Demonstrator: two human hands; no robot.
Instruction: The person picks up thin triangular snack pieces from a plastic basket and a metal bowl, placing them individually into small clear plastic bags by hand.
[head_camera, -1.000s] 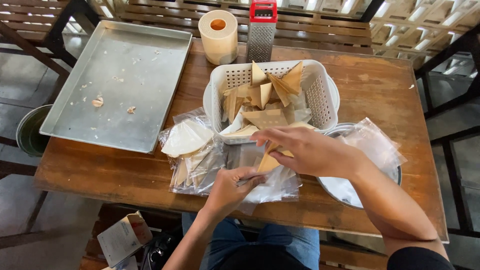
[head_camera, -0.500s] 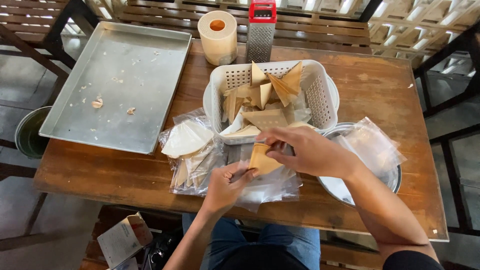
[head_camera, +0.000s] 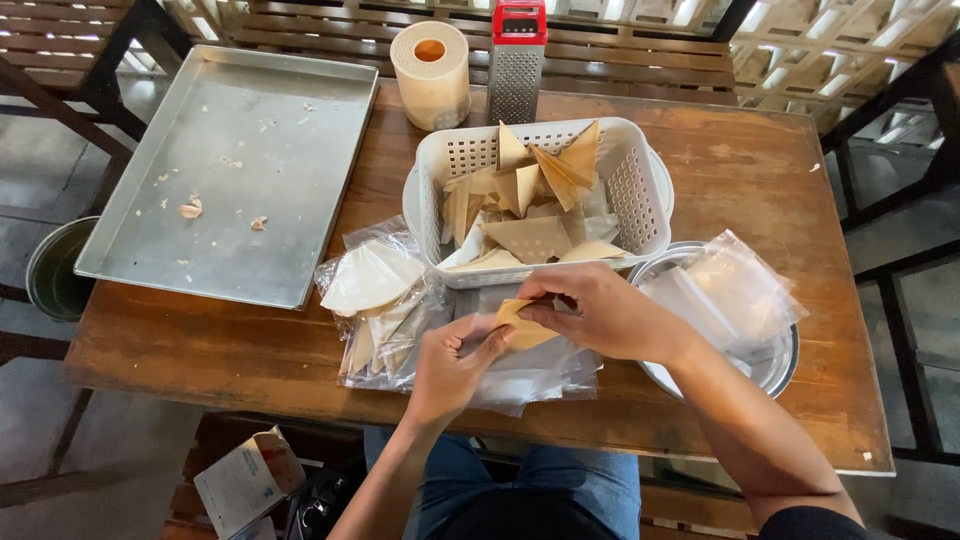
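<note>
My right hand and my left hand both pinch a tan triangular pastry piece just above a stack of clear plastic bags near the table's front edge. Behind the hands stands a white perforated basket filled with several more tan triangles. To the left lie clear bags packed with pale triangles.
A large metal tray with crumbs lies at the left on the wooden table. A paper roll and a red-topped grater stand at the back. A metal bowl with clear bags sits at the right. A metal bucket stands below the left edge.
My right hand lifted the tan triangle off the plastic bags, and my left hand rose from the bags and took hold of the triangle's near edge.
</note>
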